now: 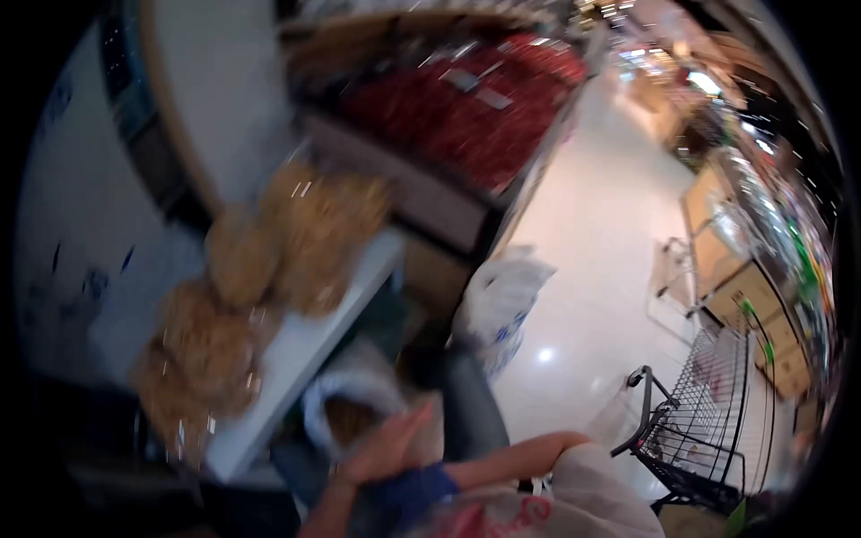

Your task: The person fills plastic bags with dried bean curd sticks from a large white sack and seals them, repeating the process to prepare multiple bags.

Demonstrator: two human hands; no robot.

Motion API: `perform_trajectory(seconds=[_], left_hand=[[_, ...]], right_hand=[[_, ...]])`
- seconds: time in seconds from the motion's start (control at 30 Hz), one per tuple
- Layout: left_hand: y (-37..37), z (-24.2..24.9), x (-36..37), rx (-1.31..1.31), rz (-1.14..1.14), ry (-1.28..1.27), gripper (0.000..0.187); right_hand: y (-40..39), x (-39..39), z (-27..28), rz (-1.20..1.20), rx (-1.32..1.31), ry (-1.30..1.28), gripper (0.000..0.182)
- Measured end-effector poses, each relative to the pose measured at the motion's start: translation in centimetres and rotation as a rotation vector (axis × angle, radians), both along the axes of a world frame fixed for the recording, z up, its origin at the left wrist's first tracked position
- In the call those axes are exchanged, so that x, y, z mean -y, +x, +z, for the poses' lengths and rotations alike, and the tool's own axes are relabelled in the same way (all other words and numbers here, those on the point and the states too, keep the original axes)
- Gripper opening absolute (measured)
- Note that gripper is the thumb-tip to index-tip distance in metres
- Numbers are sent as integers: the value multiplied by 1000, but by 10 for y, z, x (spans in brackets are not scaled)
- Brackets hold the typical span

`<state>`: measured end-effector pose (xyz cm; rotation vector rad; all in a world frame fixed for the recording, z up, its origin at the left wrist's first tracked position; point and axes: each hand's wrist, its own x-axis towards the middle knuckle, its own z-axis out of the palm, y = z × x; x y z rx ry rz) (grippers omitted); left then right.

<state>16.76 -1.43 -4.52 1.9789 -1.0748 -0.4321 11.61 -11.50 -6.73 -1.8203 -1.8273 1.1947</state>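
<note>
My left hand (pixel 386 450) is at the bottom middle, blurred, with its fingers stretched out beside an open white sack (pixel 314 412) with brown contents. From the lower right my right forearm (pixel 520 457) crosses toward the left hand and ends at a dark blue patch (pixel 417 484), where the right hand cannot be made out. Clear plastic bags of brown goods (pixel 206 345) lie on the white counter (pixel 291 368) to the left.
A bin of red packages (pixel 448 108) stands ahead. A white plastic sack (pixel 502 305) sits on the pale floor (pixel 592 215). At the right are a black wire shopping cart (pixel 704 394) and cardboard boxes (pixel 762 314) by a shelf. The picture is smeared by motion.
</note>
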Motion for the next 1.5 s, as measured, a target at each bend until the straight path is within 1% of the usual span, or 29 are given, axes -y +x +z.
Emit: perform_trajectory(seconds=[0.03,0.07,0.13,0.17,0.23,0.27,0.33,0.37,0.4,0.43,0.47,0.53,0.57,0.6,0.63,0.67,0.73,0.77,0.83,0.93,1.07,1.2,1.23,1.27,1.3,1.33,1.4,1.47,1.5], left_hand=[[-2,-1,-5,-89,0,59,85],[-1,2,-9,-198,8,52,84],[-14,2,-22,-186,90,-47,82],[-18,-16,-30,-15,174,-93,79],[-21,-19,-52,-102,423,-30,70],[-25,-13,-71,-129,573,-71,63],[-46,-23,-107,37,908,35,22],[-60,-40,-128,166,1053,84,16],[-73,-48,-153,102,1148,88,14],[-80,-43,-161,197,1247,150,17],[-91,-29,-166,111,1346,294,45],[-107,-28,-174,4,1296,220,71],[-107,-17,-166,-20,1274,229,71],[-101,1,-152,-41,1073,152,77],[-96,15,-137,-64,881,71,83],[-89,25,-124,-74,874,65,83],[-78,38,-104,31,609,-69,70],[-76,36,-98,36,613,-65,70],[-72,36,-90,556,415,-350,50],[-52,49,-86,639,239,-381,39],[-39,45,-94,605,270,-485,35],[-43,33,-106,497,344,-451,27],[-43,30,-109,487,363,-485,23],[-46,28,-112,479,359,-486,23],[-51,25,-115,499,393,-498,24],[-55,24,-117,519,429,-508,28],[-59,23,-122,523,444,-532,25],[-63,19,-129,537,443,-372,24],[-65,18,-133,536,445,-370,24]], right_hand=[[-4,-5,2,56,-8,-53,55],[-19,11,-56,-159,-258,486,65],[-13,15,-24,-284,-189,326,61],[-11,14,-18,-221,-64,191,59],[-4,10,10,-263,269,332,54],[3,6,17,-234,295,234,56],[13,16,18,-354,389,266,59],[15,21,22,-425,469,269,59],[22,24,21,-423,444,258,59],[38,33,24,-462,499,175,62],[41,32,20,-498,553,82,64],[53,20,21,-450,493,-14,64],[57,12,22,-401,460,-93,65],[59,-2,22,-417,445,-113,65],[60,-17,23,-220,436,-227,62],[59,-33,24,-23,407,-323,59],[46,-52,13,36,376,-322,55],[40,-58,7,-10,355,-277,53],[31,-62,-5,-116,292,-197,50],[31,-59,-10,-209,157,-110,44],[29,-54,-3,-294,-120,-10,37],[32,-51,1,-458,-536,104,30],[38,-51,8,-442,-509,79,28],[60,-50,38,-268,-248,-78,30],[69,-49,32,-119,36,24,41],[74,-44,23,-119,33,24,41],[83,-27,2,-450,489,513,43],[81,-27,4,-449,365,553,49],[66,-28,9,-393,148,475,48]])
